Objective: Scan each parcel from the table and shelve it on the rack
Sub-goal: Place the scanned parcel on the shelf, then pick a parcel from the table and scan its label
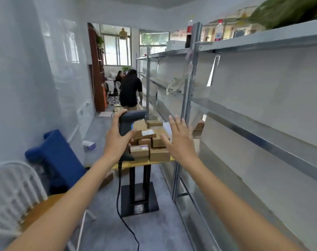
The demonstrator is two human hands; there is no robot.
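Left hand (pixel 117 140) grips dark grey corded handheld barcode scanner (pixel 130 122); right hand (pixel 179 140) spread, holding nothing, above brown cardboard parcels (pixel 150 142) piled on yellow-topped table (pixel 154 161) beside grey metal rack (pixel 244 113).

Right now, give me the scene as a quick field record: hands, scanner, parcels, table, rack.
left hand: grips the scanner
right hand: open, fingers spread, empty, raised in front of the parcels
scanner: dark handheld, cable hanging toward the floor
parcels: small cardboard boxes piled on the table, some with white labels
table: yellow top, black pedestal, beside the rack
rack: metal, on the right; near shelves bare where visible
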